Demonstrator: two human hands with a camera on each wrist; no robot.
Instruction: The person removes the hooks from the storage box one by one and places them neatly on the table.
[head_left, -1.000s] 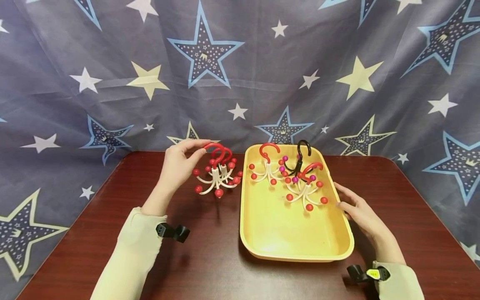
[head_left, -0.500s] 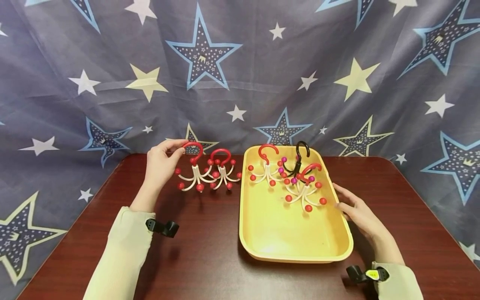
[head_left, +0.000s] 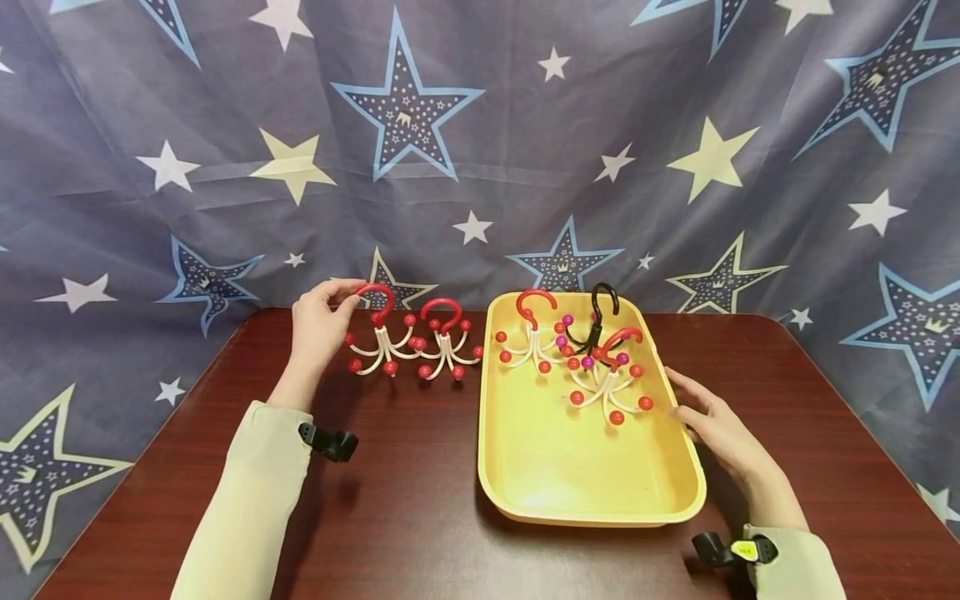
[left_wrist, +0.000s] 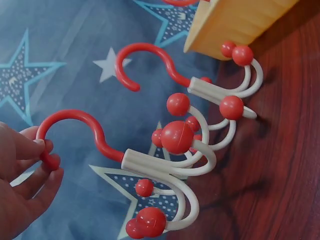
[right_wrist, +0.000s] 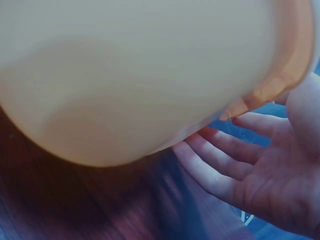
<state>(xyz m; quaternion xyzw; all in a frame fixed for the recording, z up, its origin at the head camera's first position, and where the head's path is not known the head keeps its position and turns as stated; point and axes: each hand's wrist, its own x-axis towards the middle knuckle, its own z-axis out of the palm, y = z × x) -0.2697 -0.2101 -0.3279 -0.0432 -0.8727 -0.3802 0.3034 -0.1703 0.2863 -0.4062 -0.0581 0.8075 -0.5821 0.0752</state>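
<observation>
Now the left grip [head_left: 315,323] pinches a glossy hook [left_wrist: 96,131], the uncurled right grip [head_left: 716,423] touching a rounded tray [head_left: 555,458].

Yellow tray [head_left: 570,467]: front half open from above. Rear half blocked: red-hooked hanger [head_left: 534,340] at left, black hanger [head_left: 596,335] beside it, second red-hooked hanger [head_left: 611,383] ahead of the black one, hooks sticking up. Left of tray: standing hanger [head_left: 445,345] just beside its wall, then held hanger [head_left: 383,340] in left hand [head_left: 318,327]; balls crowd, can't see a gap. Desk [head_left: 397,500] front-left of tray: free. Right hand [head_left: 717,427] blocks tray's right side; curtain [head_left: 510,158] bounds the rear.
</observation>
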